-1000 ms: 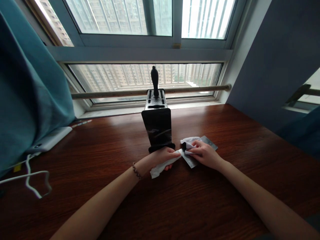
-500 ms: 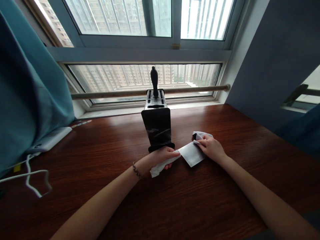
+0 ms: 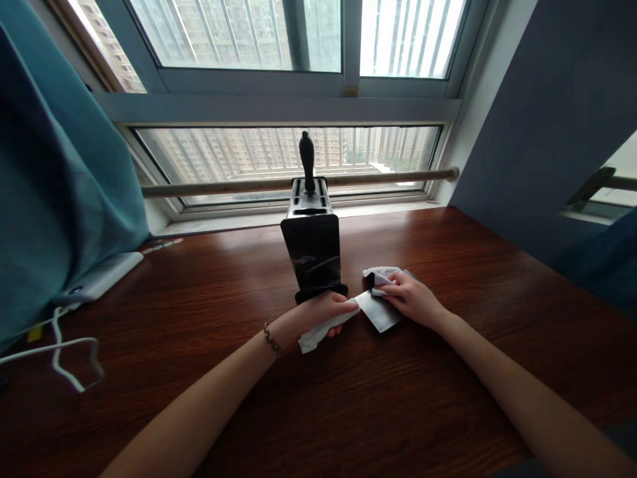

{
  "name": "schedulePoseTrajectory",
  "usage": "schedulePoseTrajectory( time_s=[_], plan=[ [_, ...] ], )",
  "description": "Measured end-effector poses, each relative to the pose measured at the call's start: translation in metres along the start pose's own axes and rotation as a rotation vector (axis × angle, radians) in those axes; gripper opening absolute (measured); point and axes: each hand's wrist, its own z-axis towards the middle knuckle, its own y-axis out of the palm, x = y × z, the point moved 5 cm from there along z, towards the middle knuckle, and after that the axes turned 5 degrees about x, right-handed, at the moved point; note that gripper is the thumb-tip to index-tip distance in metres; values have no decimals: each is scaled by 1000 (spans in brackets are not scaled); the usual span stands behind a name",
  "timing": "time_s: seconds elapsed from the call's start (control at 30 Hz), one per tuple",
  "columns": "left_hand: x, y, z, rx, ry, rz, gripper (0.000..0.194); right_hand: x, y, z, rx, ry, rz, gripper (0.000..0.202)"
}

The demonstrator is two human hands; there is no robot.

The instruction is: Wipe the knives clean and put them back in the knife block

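My left hand is wrapped round a white cloth or tissue, whose ends stick out on both sides of the fingers. From that hand a flat, light grey sheet-like piece, perhaps a blade, extends to the right. My right hand presses a crumpled white cloth with a dark patch onto this piece. Just behind my left hand stands a black knife block with a silvery slotted top and one black-handled tool upright in it.
The brown wooden table reaches back to the window. At the left lie a white power strip and a white cable, beside a blue curtain. A wooden rail crosses the window. A grey wall rises on the right.
My right hand has slid left along the grey piece with its cloth, closer to my left hand. The left hand and the knife block have stayed in place.
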Motion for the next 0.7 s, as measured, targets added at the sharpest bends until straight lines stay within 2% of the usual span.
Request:
schedulePoseTrajectory(
  time_s=[0.2,0.4,0.63,0.7],
  plan=[
    [-2,1,2,-17,-8,-7,46,28,-5,-2,22,289,-236,26],
    [-4,0,3,-4,7,19,47,52,-13,-7,-12,493,-328,26],
    [-4,0,2,-6,-8,-15,42,87,-35,-16,-98,702,-407,28],
    [-1,1,0,-5,-23,-18,41,95,-45,-18,-79,750,-433,29]
  ],
)
